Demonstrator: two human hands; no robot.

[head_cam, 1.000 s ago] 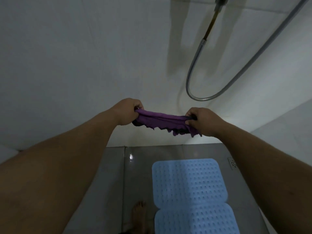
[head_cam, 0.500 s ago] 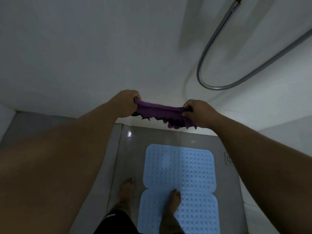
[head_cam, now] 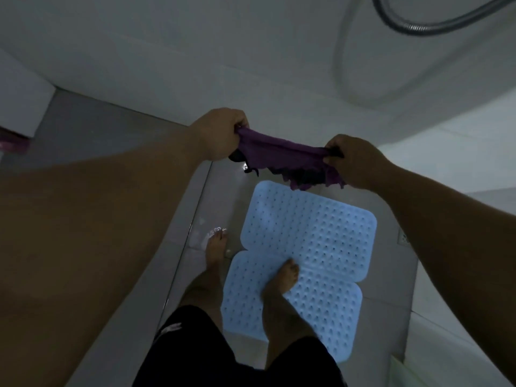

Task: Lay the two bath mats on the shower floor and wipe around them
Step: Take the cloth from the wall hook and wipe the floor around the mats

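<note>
A purple cloth (head_cam: 282,160) is stretched between my two hands at waist height above the shower floor. My left hand (head_cam: 220,134) grips its left end and my right hand (head_cam: 353,160) grips its right end. Below them two light blue perforated bath mats lie flat on the grey floor, end to end: the far mat (head_cam: 310,227) and the near mat (head_cam: 315,311). My right foot (head_cam: 282,277) stands on the near mat where the two meet, and my left foot (head_cam: 215,247) is on the wet tile beside them.
White walls close in ahead and on the right. A metal shower hose (head_cam: 435,25) loops at the top right. A small floor drain (head_cam: 403,238) sits right of the far mat. A purple object (head_cam: 14,142) shows at the far left edge.
The view has tilted further down, so more floor, both mats and my legs show. My hands still hold the cloth stretched, now lower over the far mat's edge.
</note>
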